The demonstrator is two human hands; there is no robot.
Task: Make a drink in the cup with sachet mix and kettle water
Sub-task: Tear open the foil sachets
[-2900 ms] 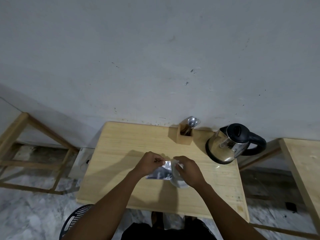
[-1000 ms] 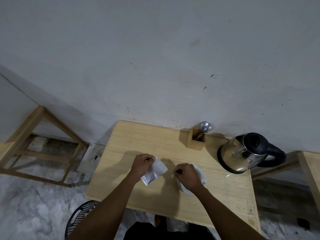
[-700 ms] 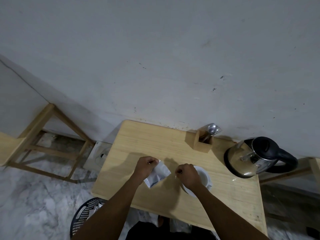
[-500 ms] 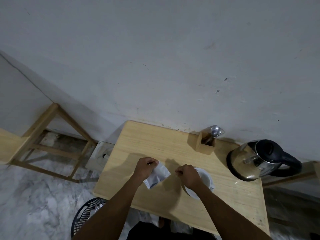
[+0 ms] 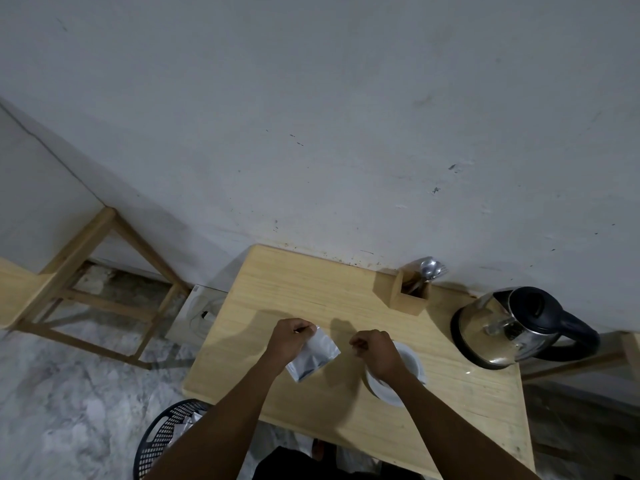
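Observation:
My left hand (image 5: 289, 342) pinches the top corner of a silver sachet (image 5: 313, 355), which hangs tilted just above the wooden table (image 5: 311, 292). My right hand (image 5: 375, 351) is closed in a fist to the right of the sachet, its fingertips pinched together; whether a torn strip is between them I cannot tell. A white cup (image 5: 410, 362) on a white saucer (image 5: 384, 393) sits under and behind my right wrist, partly hidden. A steel kettle (image 5: 498, 330) with a black lid and handle stands at the table's right.
A wooden holder (image 5: 403, 296) with metal spoons (image 5: 429, 266) stands at the back by the wall. A black mesh bin (image 5: 166, 434) holding silver wrappers is on the floor at the front left. A wooden frame (image 5: 86, 271) stands further left.
My hands were together at the sachet over the cup; they have pulled apart, the left keeping the sachet and moving left. The view has shifted left.

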